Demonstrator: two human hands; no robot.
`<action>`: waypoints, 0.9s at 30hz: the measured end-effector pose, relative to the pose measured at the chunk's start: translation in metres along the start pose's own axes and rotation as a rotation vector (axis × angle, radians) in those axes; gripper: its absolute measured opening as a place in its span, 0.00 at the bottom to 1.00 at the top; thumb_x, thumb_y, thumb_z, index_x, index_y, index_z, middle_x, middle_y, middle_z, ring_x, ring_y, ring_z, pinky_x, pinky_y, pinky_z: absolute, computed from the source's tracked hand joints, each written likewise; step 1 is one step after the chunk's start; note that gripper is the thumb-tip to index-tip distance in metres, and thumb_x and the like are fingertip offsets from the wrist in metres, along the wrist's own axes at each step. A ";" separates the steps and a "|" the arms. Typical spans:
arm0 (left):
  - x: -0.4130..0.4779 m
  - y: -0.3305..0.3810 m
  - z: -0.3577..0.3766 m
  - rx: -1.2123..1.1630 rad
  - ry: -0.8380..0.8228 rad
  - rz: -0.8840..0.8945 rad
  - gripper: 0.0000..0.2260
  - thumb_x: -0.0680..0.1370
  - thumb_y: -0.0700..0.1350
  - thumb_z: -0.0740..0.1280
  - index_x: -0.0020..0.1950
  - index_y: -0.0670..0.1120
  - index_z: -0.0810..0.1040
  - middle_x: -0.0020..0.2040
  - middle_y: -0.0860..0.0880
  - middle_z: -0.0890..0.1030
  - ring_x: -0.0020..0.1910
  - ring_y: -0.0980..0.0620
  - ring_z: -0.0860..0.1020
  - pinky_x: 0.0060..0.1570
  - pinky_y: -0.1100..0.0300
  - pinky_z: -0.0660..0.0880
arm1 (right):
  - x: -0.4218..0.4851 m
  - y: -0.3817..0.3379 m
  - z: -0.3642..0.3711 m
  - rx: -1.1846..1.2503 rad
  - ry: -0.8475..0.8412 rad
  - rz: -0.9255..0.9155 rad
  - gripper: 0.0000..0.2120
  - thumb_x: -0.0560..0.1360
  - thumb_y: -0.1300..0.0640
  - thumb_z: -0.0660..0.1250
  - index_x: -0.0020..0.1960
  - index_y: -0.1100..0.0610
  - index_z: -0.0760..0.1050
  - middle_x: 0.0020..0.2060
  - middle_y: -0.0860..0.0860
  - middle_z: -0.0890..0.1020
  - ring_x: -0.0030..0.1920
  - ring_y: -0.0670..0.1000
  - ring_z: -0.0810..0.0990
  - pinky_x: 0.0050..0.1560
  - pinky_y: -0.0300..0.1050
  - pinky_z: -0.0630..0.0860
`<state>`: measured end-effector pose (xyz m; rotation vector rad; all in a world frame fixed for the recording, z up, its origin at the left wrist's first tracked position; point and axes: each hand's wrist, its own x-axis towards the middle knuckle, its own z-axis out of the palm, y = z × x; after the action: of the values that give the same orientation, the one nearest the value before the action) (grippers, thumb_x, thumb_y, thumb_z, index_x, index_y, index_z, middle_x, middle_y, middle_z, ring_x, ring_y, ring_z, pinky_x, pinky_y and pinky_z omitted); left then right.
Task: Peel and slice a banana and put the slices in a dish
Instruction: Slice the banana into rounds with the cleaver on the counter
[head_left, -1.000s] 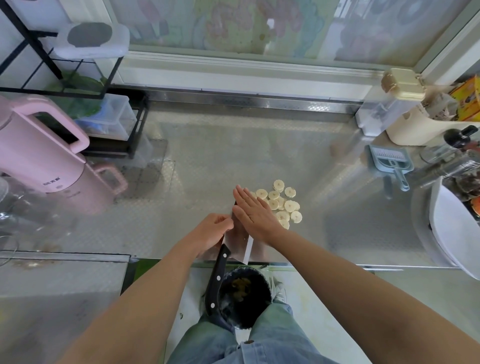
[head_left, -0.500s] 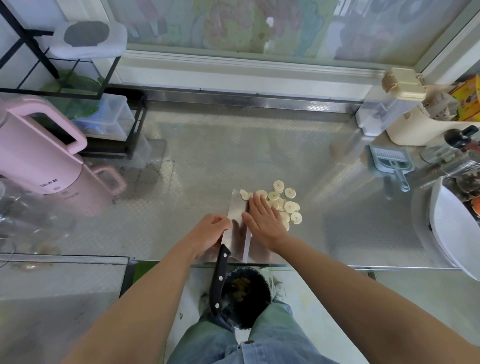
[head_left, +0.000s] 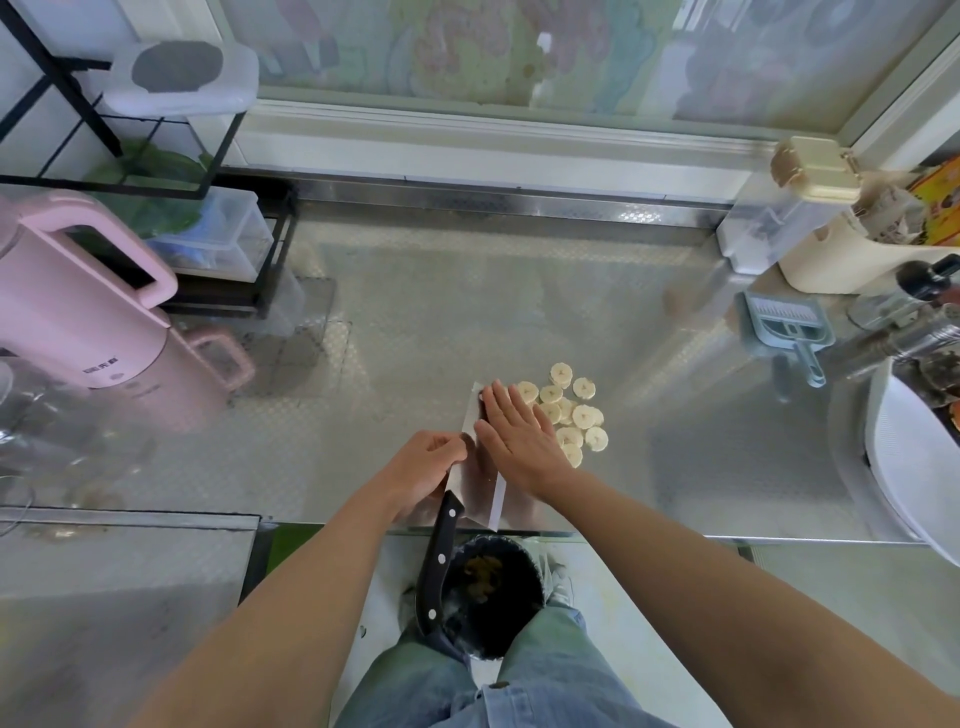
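Observation:
Several pale round banana slices (head_left: 576, 410) lie in a loose pile on the steel counter (head_left: 415, 322). Just left of them a cleaver (head_left: 480, 488) lies with its broad blade nearly flat on the counter. Its black handle (head_left: 439, 561) sticks out over the near edge. My left hand (head_left: 423, 467) grips the blade's back edge near the handle, fingers curled. My right hand (head_left: 514, 441) lies flat over the blade with straight fingers, its outer edge against the slices. The far blade tip shows past my fingertips.
A black bin (head_left: 488, 592) with scraps stands below the counter edge by my legs. A pink kettle (head_left: 78, 312) and wire rack (head_left: 156, 156) fill the left. At right are a blue scraper (head_left: 787, 325), containers (head_left: 789, 208) and a white dish (head_left: 904, 467).
The cleaver's blade has slid out farther from under my hands, so its tip now shows beside the slices. My right hand shifted a little along the blade.

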<state>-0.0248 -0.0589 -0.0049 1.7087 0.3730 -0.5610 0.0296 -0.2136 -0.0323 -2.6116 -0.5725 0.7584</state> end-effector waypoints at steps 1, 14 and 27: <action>0.000 0.001 0.001 -0.018 0.008 -0.008 0.16 0.75 0.39 0.58 0.28 0.49 0.60 0.28 0.51 0.58 0.26 0.54 0.57 0.26 0.63 0.60 | 0.000 0.001 0.002 0.008 -0.008 0.020 0.28 0.83 0.42 0.40 0.79 0.51 0.38 0.78 0.46 0.38 0.76 0.45 0.35 0.76 0.50 0.36; -0.001 0.002 -0.005 -0.069 0.025 -0.031 0.16 0.74 0.40 0.59 0.28 0.48 0.61 0.27 0.50 0.59 0.26 0.52 0.59 0.27 0.59 0.68 | -0.001 0.004 0.003 0.051 0.063 0.086 0.29 0.82 0.40 0.40 0.79 0.50 0.42 0.78 0.48 0.36 0.77 0.48 0.34 0.76 0.53 0.37; -0.008 0.003 -0.010 0.050 0.043 -0.008 0.14 0.71 0.45 0.59 0.28 0.50 0.58 0.29 0.49 0.56 0.30 0.52 0.54 0.33 0.55 0.54 | -0.009 0.007 -0.008 0.066 0.094 0.130 0.26 0.82 0.41 0.43 0.79 0.47 0.52 0.79 0.49 0.40 0.78 0.51 0.39 0.75 0.56 0.42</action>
<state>-0.0283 -0.0495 0.0032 1.7708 0.3995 -0.5438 0.0293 -0.2254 -0.0259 -2.6263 -0.3480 0.6772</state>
